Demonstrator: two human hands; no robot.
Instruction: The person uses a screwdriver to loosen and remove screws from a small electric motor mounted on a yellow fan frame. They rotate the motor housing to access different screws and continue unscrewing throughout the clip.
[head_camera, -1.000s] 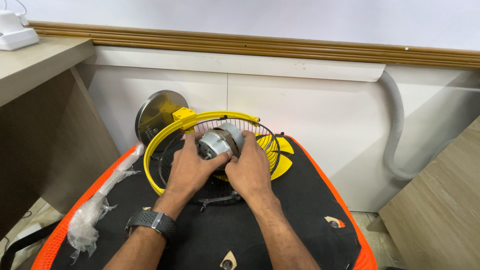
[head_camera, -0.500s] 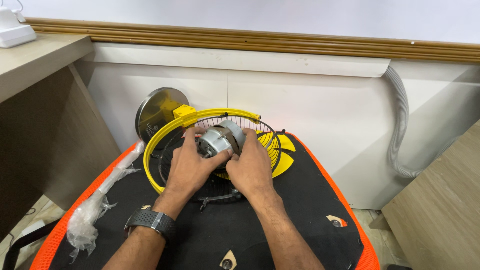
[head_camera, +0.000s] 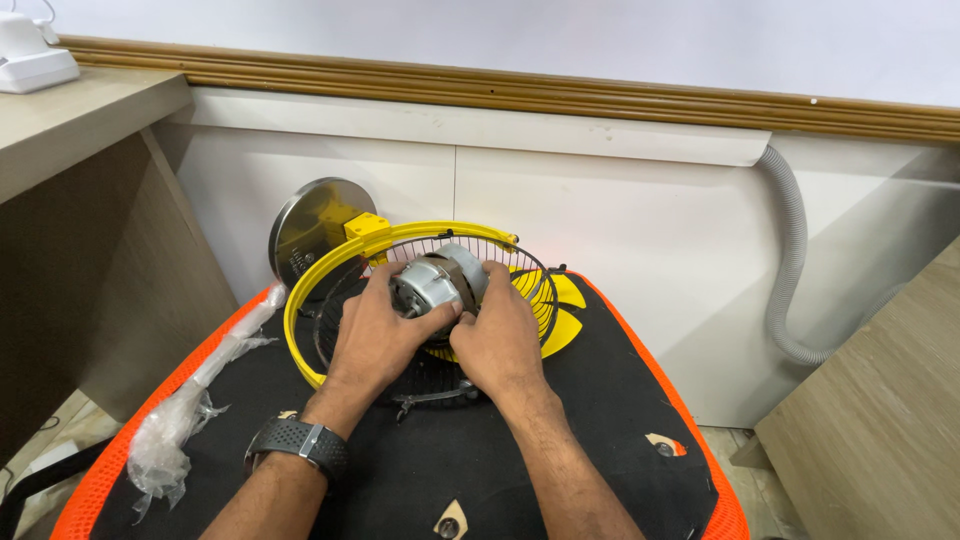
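Silver motor sits on the black wire guard inside the yellow ring; our left hand and right hand clasp it, fingers curled. We're seating it; aligning it squarely seems next.

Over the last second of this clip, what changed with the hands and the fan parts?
Hardly anything. Both the left hand and right hand keep their grip on the silver cylindrical fan motor over the black wire grille with yellow rim. The crumpled clear plastic bag and round steel base disc lie unmoved.
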